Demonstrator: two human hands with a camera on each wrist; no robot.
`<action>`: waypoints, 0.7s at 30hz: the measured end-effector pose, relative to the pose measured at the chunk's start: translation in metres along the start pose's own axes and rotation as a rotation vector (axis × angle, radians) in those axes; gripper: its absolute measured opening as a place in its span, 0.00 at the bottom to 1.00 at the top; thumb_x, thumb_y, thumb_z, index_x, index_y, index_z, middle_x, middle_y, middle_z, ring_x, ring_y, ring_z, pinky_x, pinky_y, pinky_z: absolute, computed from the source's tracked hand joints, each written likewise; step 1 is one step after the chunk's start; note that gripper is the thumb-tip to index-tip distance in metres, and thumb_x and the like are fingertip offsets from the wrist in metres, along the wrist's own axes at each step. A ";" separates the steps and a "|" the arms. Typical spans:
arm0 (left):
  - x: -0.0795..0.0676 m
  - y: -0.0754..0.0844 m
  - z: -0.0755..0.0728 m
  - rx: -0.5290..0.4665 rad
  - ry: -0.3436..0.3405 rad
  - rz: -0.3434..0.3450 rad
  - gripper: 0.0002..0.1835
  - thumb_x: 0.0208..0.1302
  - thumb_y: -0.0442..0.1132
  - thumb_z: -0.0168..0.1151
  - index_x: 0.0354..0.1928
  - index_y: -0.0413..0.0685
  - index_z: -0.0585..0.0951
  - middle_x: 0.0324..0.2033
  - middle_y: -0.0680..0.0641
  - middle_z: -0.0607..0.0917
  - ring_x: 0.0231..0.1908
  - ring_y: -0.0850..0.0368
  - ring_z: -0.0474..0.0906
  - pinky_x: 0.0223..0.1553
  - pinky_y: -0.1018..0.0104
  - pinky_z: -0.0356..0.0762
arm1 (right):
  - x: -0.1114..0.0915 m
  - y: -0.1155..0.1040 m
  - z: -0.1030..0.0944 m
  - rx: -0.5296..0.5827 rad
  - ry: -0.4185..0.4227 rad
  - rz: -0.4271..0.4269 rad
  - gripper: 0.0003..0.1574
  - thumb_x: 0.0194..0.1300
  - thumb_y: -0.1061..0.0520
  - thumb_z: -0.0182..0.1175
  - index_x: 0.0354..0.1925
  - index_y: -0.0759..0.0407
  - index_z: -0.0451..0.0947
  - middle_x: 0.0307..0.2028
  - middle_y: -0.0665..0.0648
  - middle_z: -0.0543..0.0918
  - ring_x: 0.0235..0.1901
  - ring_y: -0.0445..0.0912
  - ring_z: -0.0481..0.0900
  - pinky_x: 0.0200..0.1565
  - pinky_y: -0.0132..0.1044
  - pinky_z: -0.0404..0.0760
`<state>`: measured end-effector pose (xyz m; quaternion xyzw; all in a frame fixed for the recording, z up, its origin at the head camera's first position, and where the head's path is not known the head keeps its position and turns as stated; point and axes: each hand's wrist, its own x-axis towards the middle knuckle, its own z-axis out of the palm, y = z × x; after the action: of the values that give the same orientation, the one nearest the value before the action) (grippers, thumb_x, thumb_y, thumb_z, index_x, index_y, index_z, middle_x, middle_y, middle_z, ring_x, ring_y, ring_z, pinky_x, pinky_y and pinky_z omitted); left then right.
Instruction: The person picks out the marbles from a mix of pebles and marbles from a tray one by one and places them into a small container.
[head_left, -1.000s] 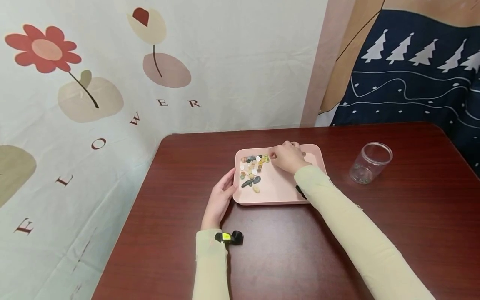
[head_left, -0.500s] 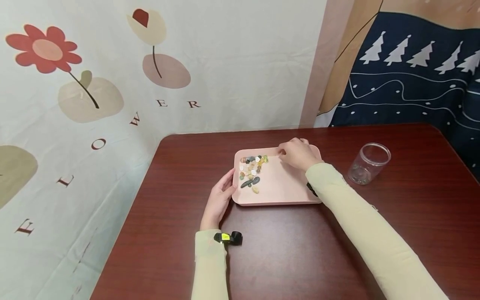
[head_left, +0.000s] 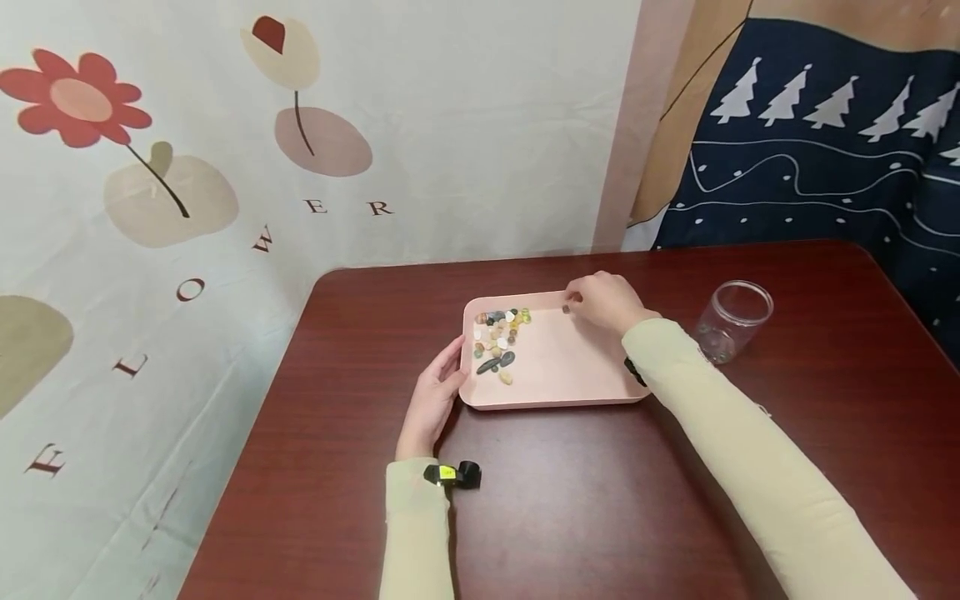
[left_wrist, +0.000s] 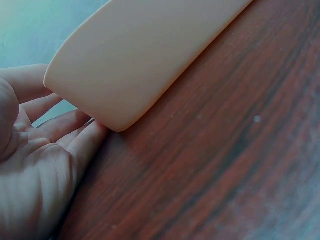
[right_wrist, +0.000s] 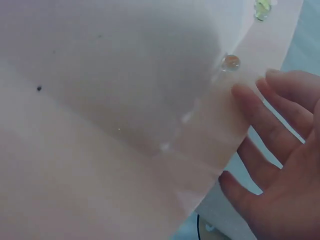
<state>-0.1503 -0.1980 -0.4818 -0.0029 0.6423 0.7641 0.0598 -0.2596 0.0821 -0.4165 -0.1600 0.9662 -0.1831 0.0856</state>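
Observation:
My left hand (head_left: 429,404) holds the left edge of a pink rectangular tray (head_left: 585,367). In the left wrist view the thumb lies at the tray's rim (left_wrist: 80,35) and the other fingers reach along its outside and under the corner. My right hand (head_left: 609,302) is over the tray's far wall, fingers spread and loosely bent. Just ahead of its fingertips a small brownish glass marble (right_wrist: 231,62) sits against the wall, a narrow gap from the fingers. Several mixed pebbles and glass beads (head_left: 495,337) lie grouped in the tray's left part.
A clear glass jar (head_left: 735,321) stands on the table (head_left: 555,508) right of the tray, with a few small things at its bottom. A yellow-green marble (right_wrist: 262,10) lies farther along the wall. Patterned cloth (head_left: 465,125) hangs behind the table.
My right hand has moved rightward along the tray's far wall, away from the pebbles. The brownish marble now shows left of its fingertips. My left hand keeps its hold on the tray.

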 end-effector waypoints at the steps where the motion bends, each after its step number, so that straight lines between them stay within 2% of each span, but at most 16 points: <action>1: 0.000 0.000 0.000 0.000 -0.001 -0.001 0.27 0.61 0.25 0.48 0.63 0.47 0.63 0.63 0.51 0.62 0.62 0.62 0.56 0.58 0.67 0.59 | 0.001 0.000 0.002 -0.010 -0.013 -0.007 0.10 0.59 0.54 0.57 0.39 0.48 0.81 0.39 0.51 0.80 0.39 0.48 0.72 0.48 0.45 0.68; 5: -0.002 0.000 0.001 0.002 0.000 -0.009 0.27 0.62 0.26 0.48 0.63 0.48 0.64 0.63 0.51 0.62 0.62 0.62 0.55 0.58 0.67 0.59 | 0.002 -0.003 0.009 -0.059 -0.043 -0.002 0.10 0.58 0.54 0.57 0.40 0.44 0.81 0.37 0.48 0.81 0.38 0.46 0.73 0.49 0.46 0.65; 9: -0.002 0.000 0.001 -0.005 0.002 -0.006 0.27 0.61 0.25 0.48 0.63 0.49 0.65 0.62 0.52 0.63 0.62 0.62 0.56 0.58 0.69 0.60 | 0.003 -0.009 0.012 -0.095 -0.031 0.019 0.11 0.58 0.53 0.58 0.40 0.42 0.81 0.37 0.47 0.81 0.38 0.46 0.73 0.50 0.48 0.64; 13: -0.002 0.003 0.001 -0.028 -0.008 -0.003 0.27 0.62 0.25 0.48 0.63 0.47 0.64 0.63 0.51 0.62 0.62 0.61 0.55 0.58 0.69 0.59 | 0.005 -0.018 0.014 -0.158 -0.007 -0.039 0.11 0.58 0.53 0.56 0.39 0.42 0.81 0.34 0.47 0.81 0.35 0.46 0.73 0.47 0.49 0.64; 16: -0.003 0.008 0.003 -0.039 -0.031 -0.011 0.27 0.62 0.24 0.47 0.64 0.44 0.62 0.64 0.48 0.60 0.63 0.59 0.53 0.58 0.68 0.58 | 0.007 -0.022 0.015 -0.200 0.015 -0.077 0.07 0.57 0.55 0.56 0.31 0.44 0.80 0.28 0.48 0.80 0.32 0.48 0.72 0.43 0.49 0.64; 21: -0.006 0.017 0.004 -0.014 -0.041 -0.017 0.28 0.62 0.23 0.45 0.65 0.41 0.59 0.65 0.45 0.57 0.64 0.56 0.51 0.59 0.67 0.58 | 0.010 -0.028 0.017 -0.213 0.016 -0.054 0.07 0.54 0.57 0.57 0.22 0.47 0.75 0.21 0.49 0.75 0.30 0.49 0.69 0.39 0.47 0.63</action>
<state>-0.1455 -0.1972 -0.4640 0.0068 0.6354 0.7681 0.0793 -0.2577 0.0482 -0.4228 -0.1927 0.9762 -0.0831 0.0554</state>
